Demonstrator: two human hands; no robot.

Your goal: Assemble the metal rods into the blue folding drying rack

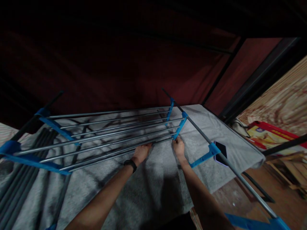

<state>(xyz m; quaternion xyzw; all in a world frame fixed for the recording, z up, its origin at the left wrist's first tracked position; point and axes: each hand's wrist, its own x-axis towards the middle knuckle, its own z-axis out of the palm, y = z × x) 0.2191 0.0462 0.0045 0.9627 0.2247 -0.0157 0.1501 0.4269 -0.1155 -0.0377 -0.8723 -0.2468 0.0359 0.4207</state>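
Your bare forearms reach forward over the grey fleece-covered bed [148,179] to a drying rack of silver metal rods with blue plastic joints [100,134]. Your left hand [141,152], black band at the wrist, curls its fingers [146,146] around the nearest rod. Your right hand [178,147] pinches the blue corner joint [178,129], which sits right at its fingertips. A dark phone [221,152] lies just beside the rack's side rail.

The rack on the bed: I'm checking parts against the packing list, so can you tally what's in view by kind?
Silver rails in the shelf the left hand and right hand grip: 7
Blue plastic connectors: about 7, some cut off at the frame edge
Loose dark poles on the grey blanket: a bundle, count unclear
Phone: 1
Total countable: about 15
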